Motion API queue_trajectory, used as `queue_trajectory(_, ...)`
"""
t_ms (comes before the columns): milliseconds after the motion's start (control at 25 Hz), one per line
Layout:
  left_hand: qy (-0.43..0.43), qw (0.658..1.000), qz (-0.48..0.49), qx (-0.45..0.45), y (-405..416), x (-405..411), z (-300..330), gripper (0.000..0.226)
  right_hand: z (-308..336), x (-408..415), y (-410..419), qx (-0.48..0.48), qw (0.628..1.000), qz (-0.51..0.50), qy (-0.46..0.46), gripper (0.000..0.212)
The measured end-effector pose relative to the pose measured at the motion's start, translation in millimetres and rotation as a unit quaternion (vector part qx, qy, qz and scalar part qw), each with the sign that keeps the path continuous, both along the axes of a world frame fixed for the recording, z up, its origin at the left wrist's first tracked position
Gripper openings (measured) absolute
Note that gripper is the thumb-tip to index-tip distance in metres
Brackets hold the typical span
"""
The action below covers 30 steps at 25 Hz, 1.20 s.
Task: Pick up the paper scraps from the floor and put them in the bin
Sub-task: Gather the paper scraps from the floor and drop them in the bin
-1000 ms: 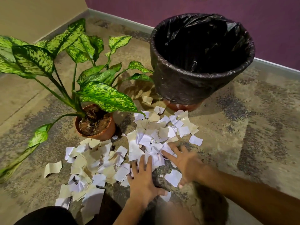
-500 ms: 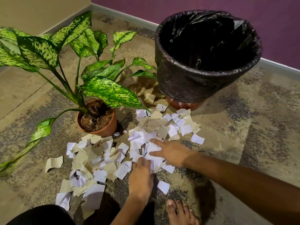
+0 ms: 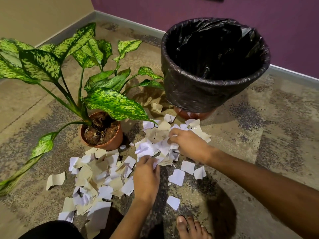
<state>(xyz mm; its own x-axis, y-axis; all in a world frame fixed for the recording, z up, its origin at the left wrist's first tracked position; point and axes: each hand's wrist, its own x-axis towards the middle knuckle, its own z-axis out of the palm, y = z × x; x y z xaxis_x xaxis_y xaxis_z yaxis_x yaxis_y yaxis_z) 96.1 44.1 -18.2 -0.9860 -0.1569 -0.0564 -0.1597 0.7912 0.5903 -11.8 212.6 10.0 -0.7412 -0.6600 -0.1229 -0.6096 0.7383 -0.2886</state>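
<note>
White and beige paper scraps (image 3: pixel 153 140) lie heaped on the floor in front of the bin (image 3: pixel 195 94), which is lined with a black bag and stands at the upper right. A second spread of scraps (image 3: pixel 98 176) lies lower left. My right hand (image 3: pixel 189 145) curls its fingers around scraps at the right side of the heap. My left hand (image 3: pixel 146 176) presses against the heap's near edge, fingers bent onto scraps. Both hands squeeze the heap between them.
A potted plant (image 3: pixel 101 131) with wide speckled leaves stands left of the heap, one leaf reaching over it. My bare foot (image 3: pixel 189 226) rests at the bottom. Purple wall and skirting run close behind the bin. Loose scraps (image 3: pixel 177 176) lie near my wrists.
Both hands have pushed forward toward the bin, bunching the scraps into a tighter heap. My right hand went from flat to curled around scraps.
</note>
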Motion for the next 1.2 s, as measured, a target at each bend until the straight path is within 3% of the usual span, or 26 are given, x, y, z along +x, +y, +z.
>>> queue_trajectory(160, 0.019, 1.000, 0.015, 0.014, 10.7, -17.4, 18.0, 0.019, 67.5, -9.9, 2.1, -0.127, 0.989, -0.040, 0.068, 0.036)
queue_trajectory(440, 0.024, 0.999, -0.011, 0.028, 35.8, -24.6, 40.6, 0.020, 201.7, -38.8, 27.2, -0.306, 0.922, -0.145, 0.187, 0.019)
queue_trajectory(720, 0.046, 0.998, -0.003, 0.047, 47.5, -27.1, 68.7, 0.019, 207.4, -95.7, 71.5, -0.196, 0.917, -0.289, 0.191, 0.021)
queue_trajectory(880, 0.075, 0.994, 0.021, 0.071, 48.3, -34.7, 89.5, 0.021, 186.9, -109.5, 77.6, -0.160, 0.923, -0.307, 0.171, 0.043)
queue_trajectory(1080, 0.175, 0.980, 0.006, 0.097, 54.3, -42.9, 124.5, 0.020, 186.6, -107.4, 78.5, -0.139, 0.928, -0.310, 0.154, 0.071)
queue_trajectory(1200, 0.261, 0.961, -0.016, 0.090, 58.2, -48.4, 149.7, 0.022, 188.6, -100.8, 82.0, -0.190, 0.910, -0.318, 0.186, 0.064)
